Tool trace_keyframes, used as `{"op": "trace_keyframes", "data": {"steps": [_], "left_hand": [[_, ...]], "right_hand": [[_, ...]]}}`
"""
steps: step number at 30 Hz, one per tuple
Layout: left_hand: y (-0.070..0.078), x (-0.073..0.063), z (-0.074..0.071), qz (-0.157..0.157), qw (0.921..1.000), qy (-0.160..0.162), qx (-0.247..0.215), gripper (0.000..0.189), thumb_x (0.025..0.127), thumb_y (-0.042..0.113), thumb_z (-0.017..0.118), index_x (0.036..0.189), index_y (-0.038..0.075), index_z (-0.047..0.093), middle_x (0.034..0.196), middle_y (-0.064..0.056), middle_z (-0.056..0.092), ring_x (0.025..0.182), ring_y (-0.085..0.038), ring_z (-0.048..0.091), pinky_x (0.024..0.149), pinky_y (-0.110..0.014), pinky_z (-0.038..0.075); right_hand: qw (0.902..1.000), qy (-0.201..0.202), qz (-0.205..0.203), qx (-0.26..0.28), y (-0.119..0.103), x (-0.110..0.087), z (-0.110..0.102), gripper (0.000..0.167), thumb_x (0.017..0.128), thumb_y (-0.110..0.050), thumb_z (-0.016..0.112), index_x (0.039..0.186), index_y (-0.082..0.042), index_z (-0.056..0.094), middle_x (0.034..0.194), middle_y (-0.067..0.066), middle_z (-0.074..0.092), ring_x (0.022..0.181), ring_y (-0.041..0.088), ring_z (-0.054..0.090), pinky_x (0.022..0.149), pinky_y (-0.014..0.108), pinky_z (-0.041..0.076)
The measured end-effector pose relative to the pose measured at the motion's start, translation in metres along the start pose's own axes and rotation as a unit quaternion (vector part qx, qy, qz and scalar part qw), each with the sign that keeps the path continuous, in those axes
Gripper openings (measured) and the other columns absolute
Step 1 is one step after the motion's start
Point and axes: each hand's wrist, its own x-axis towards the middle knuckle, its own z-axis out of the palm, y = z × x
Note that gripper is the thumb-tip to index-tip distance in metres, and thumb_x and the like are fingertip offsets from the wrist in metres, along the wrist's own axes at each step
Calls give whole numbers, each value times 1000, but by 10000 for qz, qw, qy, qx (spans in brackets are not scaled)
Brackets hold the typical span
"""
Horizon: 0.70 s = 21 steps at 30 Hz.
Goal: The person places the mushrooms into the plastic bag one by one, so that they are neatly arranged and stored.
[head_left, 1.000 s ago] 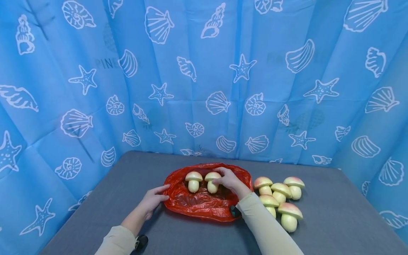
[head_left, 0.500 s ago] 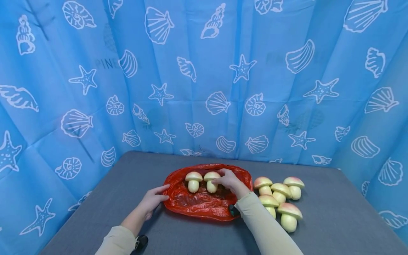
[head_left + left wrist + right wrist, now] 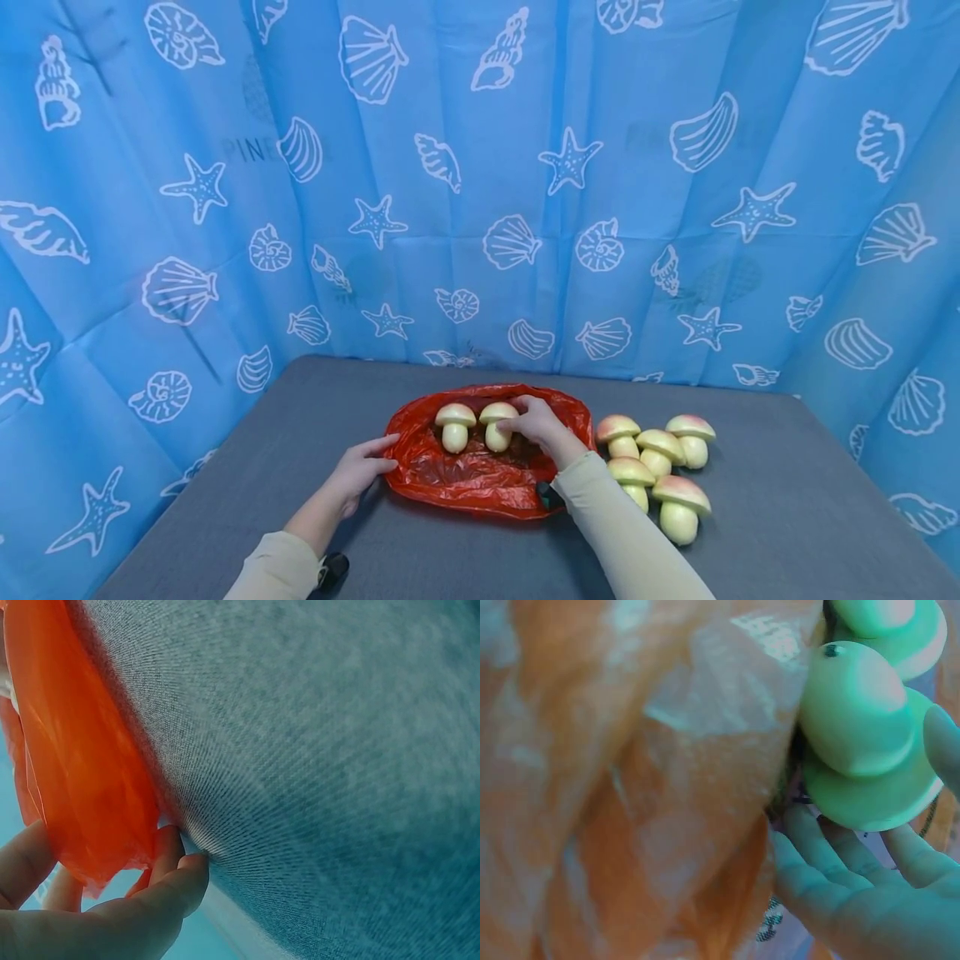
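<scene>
A red plastic bag (image 3: pixel 480 498) lies spread on the grey table, its rim rolled into an oval. Inside its far half sit two pale mushrooms side by side, a left one (image 3: pixel 454 425) and a right one (image 3: pixel 495 429). My right hand (image 3: pixel 542 427) reaches in over the bag and holds the right mushroom, thumb by the stem, fingers at the cap. In the right wrist view, that mushroom (image 3: pixel 859 712) sits between thumb and fingers. With fingers spread and relaxed, my left hand (image 3: pixel 358 473) touches the bag's left end; its fingertips flank the orange-looking plastic (image 3: pixel 82 765) in the left wrist view.
Right of the bag, several more mushrooms (image 3: pixel 660 454) with pinkish caps stand clustered close to my right sleeve (image 3: pixel 630 533). A blue curtain (image 3: pixel 480 200) with white shell prints hangs behind the grey table (image 3: pixel 780 500).
My right hand and the right mushroom have shifted slightly left, toward the other mushroom. The left hand stays at the bag's left end.
</scene>
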Motion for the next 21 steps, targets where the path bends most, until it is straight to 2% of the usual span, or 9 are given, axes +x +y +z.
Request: {"op": "trace_keyframes", "data": {"steps": [9, 17, 21], "left_hand": [[1, -1, 0, -19, 10000, 14, 5, 51, 93, 3, 57, 142, 4, 48, 149, -31, 30, 136, -50, 26, 105, -62, 29], [-1, 0, 0, -32, 10000, -47, -11, 52, 92, 4, 56, 143, 4, 47, 150, -30, 30, 136, -50, 26, 105, -62, 29], [-1, 0, 1, -19, 10000, -33, -17, 51, 92, 4, 57, 142, 4, 48, 150, -30, 31, 136, -50, 26, 105, -61, 29]], "right_hand": [[9997, 88, 238, 36, -2, -8, -11, 48, 85, -5, 71, 127, 8, 53, 120, 23, 57, 99, 32, 58, 84, 50, 49], [9991, -15, 399, 133, 1, -9, -5, 55, 84, -5, 72, 131, 9, 47, 117, 22, 55, 92, 34, 58, 79, 47, 50], [9992, 11, 403, 24, 1, -5, -1, 50, 84, -7, 74, 125, 7, 50, 111, 19, 56, 88, 30, 55, 74, 43, 50]]}}
